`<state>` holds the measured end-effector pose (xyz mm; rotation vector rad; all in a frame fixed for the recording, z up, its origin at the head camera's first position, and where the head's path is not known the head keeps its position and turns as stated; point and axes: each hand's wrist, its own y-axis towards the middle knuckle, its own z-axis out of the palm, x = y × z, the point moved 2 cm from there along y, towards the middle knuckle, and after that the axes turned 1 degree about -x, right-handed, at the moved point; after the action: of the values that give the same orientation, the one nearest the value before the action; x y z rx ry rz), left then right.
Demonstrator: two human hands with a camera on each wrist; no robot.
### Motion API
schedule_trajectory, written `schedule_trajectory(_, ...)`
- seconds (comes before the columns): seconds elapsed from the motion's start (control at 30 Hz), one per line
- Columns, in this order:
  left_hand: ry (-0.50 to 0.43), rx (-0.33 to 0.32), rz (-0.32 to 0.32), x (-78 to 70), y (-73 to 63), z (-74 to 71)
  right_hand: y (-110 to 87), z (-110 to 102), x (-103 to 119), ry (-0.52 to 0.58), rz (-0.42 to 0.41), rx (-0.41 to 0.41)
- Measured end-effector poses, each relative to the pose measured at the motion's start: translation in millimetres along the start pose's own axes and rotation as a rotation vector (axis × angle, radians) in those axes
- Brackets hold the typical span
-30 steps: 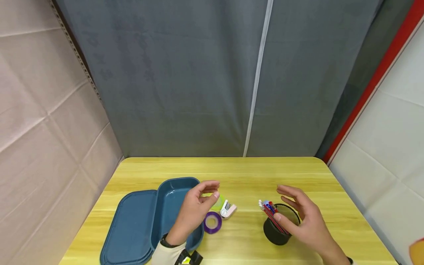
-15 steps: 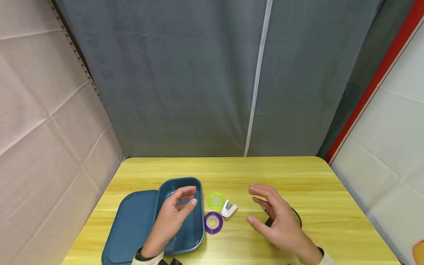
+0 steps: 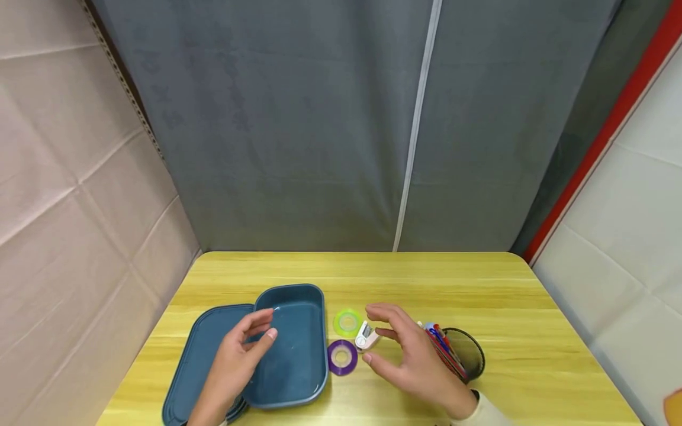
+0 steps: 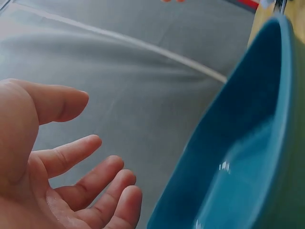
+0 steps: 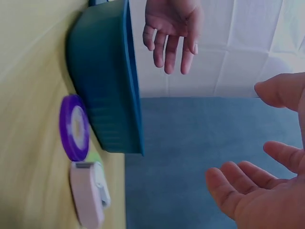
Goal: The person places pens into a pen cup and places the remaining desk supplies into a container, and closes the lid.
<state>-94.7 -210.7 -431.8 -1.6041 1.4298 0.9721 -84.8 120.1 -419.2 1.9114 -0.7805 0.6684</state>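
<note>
My left hand [image 3: 238, 355], its fingers relaxed and holding nothing, hovers over the seam between the blue plastic box [image 3: 324, 337] and its lid [image 3: 199, 349]. My right hand [image 3: 414, 358] hangs above the table with thumb and fingers apart, close to a small pale pink stapler [image 3: 366, 336]; in the right wrist view the stapler [image 5: 86, 195] lies apart from the fingers. Beside the box lie a purple tape roll [image 3: 333, 362] and a green tape roll [image 3: 339, 323]. Inside the box only bare bottom shows.
A black mesh pen cup [image 3: 471, 352] stands behind the right hand, partly covered by it, with pens and pencils [image 3: 438, 337] leaning out. Behind the table's far edge hangs a grey curtain [image 3: 298, 148]. Pale cloth walls [image 3: 90, 207] close off both sides.
Both hands have moved left. The right hand has gone from the pen cup toward the stapler, uncovering part of the cup; the left hand has drifted off the box's middle toward the lid.
</note>
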Motion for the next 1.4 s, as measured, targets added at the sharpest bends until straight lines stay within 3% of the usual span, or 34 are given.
schedule_trajectory(0.37, 0.092, -0.051, -0.12, 34.0, 4.2, -18.2, 4.8, 20.0, -35.1, 0.041, 0.207, 0.025)
schedule_trajectory(0.77, 0.142, -0.052, -0.163, 46.6, 6.2, -20.1, 0.2, 35.2, -65.0, 0.061, 0.451, 0.004)
schedule_trajectory(1.13, 0.135, 0.008, -0.174, 59.2, 5.7, -18.2, -3.5, 40.9, -89.7, -0.04, 0.526, 0.025)
schedule_trajectory(1.4, 0.145, 0.027, -0.183, 61.5, 5.6, -19.3, -8.6, 44.5, -101.6, -0.036, 0.498, 0.05)
